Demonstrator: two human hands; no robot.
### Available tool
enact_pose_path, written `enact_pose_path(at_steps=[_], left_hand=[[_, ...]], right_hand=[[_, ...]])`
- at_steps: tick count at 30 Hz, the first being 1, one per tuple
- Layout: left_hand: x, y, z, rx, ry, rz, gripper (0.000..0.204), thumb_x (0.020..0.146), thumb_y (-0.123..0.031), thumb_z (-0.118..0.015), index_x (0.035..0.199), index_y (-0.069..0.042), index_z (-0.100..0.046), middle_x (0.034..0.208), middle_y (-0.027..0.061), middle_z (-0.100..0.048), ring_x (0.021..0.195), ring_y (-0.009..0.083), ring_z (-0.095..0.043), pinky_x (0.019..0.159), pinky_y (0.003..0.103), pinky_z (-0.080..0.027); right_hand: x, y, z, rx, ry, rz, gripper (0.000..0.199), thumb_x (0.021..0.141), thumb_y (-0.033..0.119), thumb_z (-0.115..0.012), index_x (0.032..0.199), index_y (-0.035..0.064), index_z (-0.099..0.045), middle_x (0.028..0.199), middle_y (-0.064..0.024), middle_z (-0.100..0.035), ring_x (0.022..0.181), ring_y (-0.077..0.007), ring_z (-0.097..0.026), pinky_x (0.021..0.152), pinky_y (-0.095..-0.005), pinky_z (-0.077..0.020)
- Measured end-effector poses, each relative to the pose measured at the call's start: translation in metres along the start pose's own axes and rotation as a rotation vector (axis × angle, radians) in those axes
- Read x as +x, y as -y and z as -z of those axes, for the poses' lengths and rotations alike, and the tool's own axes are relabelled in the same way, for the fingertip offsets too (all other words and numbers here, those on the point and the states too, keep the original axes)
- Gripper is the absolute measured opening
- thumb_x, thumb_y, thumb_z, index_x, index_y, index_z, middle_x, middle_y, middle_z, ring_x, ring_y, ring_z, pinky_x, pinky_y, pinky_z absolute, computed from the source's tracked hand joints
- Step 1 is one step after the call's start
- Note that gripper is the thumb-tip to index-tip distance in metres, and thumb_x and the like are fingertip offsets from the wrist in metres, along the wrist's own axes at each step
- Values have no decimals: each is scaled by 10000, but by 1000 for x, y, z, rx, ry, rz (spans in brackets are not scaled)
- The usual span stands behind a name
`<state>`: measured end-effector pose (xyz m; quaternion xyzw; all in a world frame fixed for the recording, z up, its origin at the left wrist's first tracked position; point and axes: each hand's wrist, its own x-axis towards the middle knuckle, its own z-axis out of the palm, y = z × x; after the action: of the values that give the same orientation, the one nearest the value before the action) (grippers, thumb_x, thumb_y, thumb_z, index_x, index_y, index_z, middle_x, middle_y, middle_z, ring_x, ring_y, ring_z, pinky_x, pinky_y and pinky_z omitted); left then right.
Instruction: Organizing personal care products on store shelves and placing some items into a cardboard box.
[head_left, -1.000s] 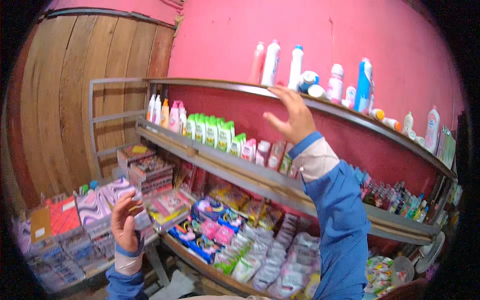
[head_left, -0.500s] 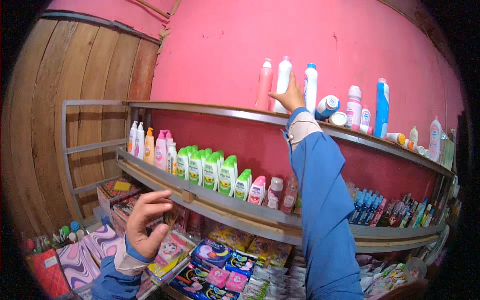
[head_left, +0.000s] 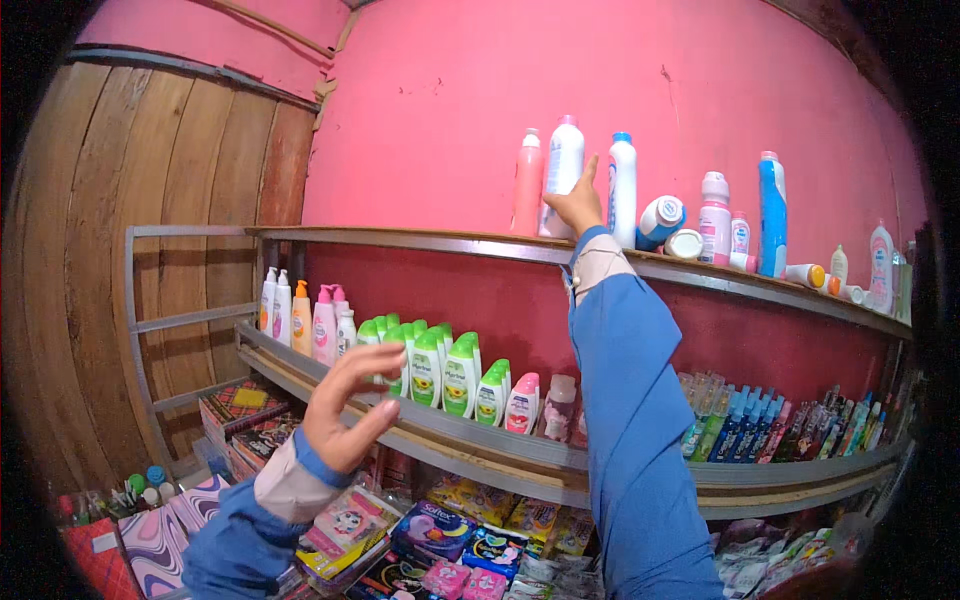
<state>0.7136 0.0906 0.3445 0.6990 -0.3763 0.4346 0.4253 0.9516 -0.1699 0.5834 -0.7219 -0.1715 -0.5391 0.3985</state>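
Note:
On the top shelf stands a white bottle with a pink cap [head_left: 565, 155], upright. My right hand [head_left: 578, 208] is at its lower right side. The thumb lies across the bottle's front and the index finger points up, apart from it. A slim pink bottle [head_left: 527, 185] stands just left, and a white bottle with a blue cap [head_left: 622, 195] just right of the hand. My left hand [head_left: 350, 410] hangs in the air before the middle shelf, fingers curved and apart, holding nothing. Behind it are several green-capped white bottles [head_left: 459, 375].
Rightward on the top shelf [head_left: 400, 238] are a tipped blue-and-white bottle [head_left: 661, 220], a tall blue bottle [head_left: 771, 215] and small lying bottles. Pump bottles [head_left: 301, 318] and slim spray bottles [head_left: 745, 425] line the middle shelf. Soft packets [head_left: 435, 530] lie below. Wooden planks [head_left: 150, 250] form the left wall.
The white pink-capped bottle has turned, showing a different side. My right hand's index finger has spread away from it. My left hand has moved up and right. The view has shifted slightly.

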Motion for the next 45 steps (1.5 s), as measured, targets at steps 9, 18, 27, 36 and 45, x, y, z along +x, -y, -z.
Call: enact_pose_path(at_steps=[9, 18, 27, 36, 45], left_hand=[[134, 48, -6, -253, -268, 193, 679, 868, -382, -576, 1430, -243, -222, 1354, 106, -405, 1111, 218, -498, 864, 377, -454], [86, 89, -34, -889, -223, 228, 635, 842, -294, -615, 1328, -11, -320, 1223, 138, -507, 1118, 258, -522, 953, 395, -422], [-170, 59, -54, -662, -606, 478, 656, 792, -276, -623, 1304, 9, -326, 1136, 148, -541, 985, 268, -581, 866, 396, -478], [-262, 49, -43, -542, -740, 642, 681, 783, -167, -695, 1324, 9, -321, 1193, 158, -511, 1061, 281, -535, 915, 389, -437], [-279, 20, -43, -460, -697, 600, 702, 724, -189, -730, 1289, 3, -360, 1127, 138, -554, 991, 251, -575, 868, 369, -466]], right_hand=[[-58, 84, 25, 983, 447, 241, 1031, 668, 4, -700, 1439, 69, -19, 1271, -155, -431, 1066, -233, -538, 880, -341, -469], [-131, 102, 7, 642, 1058, 488, 1184, 666, 202, -754, 1426, 45, 140, 1253, -279, -460, 1122, -273, -507, 958, -334, -391], [12, 33, 67, -780, -222, 496, 891, 635, 145, -737, 1392, 109, -270, 1360, -187, -351, 1208, -380, -387, 900, -475, -445], [42, -31, 49, -441, -249, 279, 1076, 620, 4, -693, 1450, 182, -31, 1255, -334, -354, 952, -480, -554, 784, -493, -499], [22, -10, 53, -403, -129, 169, 977, 755, 54, -639, 1456, 211, 23, 1133, -308, -492, 920, -443, -585, 774, -481, -485]])
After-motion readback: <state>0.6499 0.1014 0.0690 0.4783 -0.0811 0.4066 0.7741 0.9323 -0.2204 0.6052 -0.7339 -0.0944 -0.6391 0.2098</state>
